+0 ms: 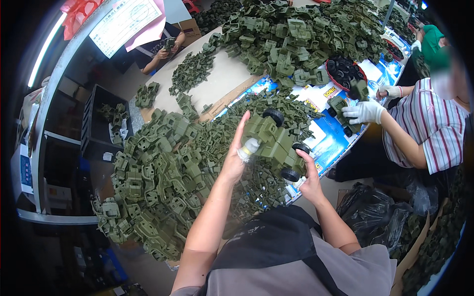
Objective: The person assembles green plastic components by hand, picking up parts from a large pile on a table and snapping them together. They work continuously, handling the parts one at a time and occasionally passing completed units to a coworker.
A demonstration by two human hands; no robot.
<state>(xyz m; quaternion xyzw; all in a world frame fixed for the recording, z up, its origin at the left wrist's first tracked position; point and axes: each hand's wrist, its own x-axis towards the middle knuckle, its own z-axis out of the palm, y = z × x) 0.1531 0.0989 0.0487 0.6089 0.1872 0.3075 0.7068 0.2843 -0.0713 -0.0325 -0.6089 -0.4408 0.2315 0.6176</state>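
Observation:
A green plastic toy truck with black wheels is held over the table between my two hands. My left hand grips its left end, one finger stretched along the side. White wrapping covers another digit of that hand. My right hand holds the right side, its thumb against a black wheel; its other fingers are mostly hidden. Another black wheel sits at the near end, and one more at the far end. Beneath and left of the truck lies a heap of green truck body parts.
Small green parts are spread below my hands. A large green pile lies at the back, beside a red basket of black wheels. At right, a co-worker's white-gloved hand holds another toy truck. A metal frame stands left.

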